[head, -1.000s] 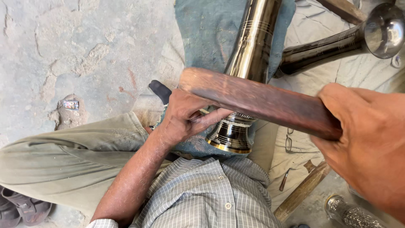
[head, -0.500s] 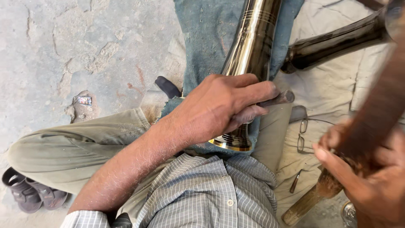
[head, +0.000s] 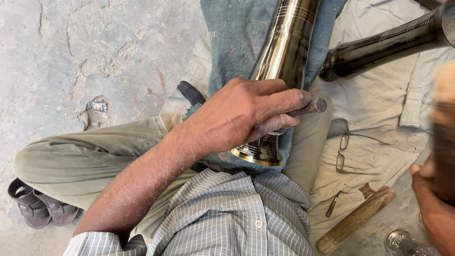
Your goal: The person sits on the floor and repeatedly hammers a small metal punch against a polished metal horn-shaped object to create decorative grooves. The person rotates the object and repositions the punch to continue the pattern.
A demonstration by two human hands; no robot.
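A long polished brass tube [head: 287, 52] lies along my lap on a blue-green cloth [head: 237, 42], its flared end [head: 258, 152] toward my belly. My left hand [head: 246, 111] rests across the tube and is shut on a thin dark metal punch [head: 310, 106] whose tip pokes out past my fingers. My right hand [head: 433, 208] is at the right edge, shut on a wooden mallet [head: 443, 142] that is blurred and partly out of frame.
A second dark brass tube [head: 384, 47] lies at upper right on a beige cloth [head: 374, 114]. On that cloth lie eyeglasses [head: 343, 154], a wooden stick [head: 355, 220] and a small tool [head: 332, 205]. Sandals [head: 35, 206] sit lower left on cracked concrete [head: 80, 52].
The wooden mallet, which lay across the tube a second ago, has swung away to the right edge. My left hand has slid over the tube and now grips the punch on top.
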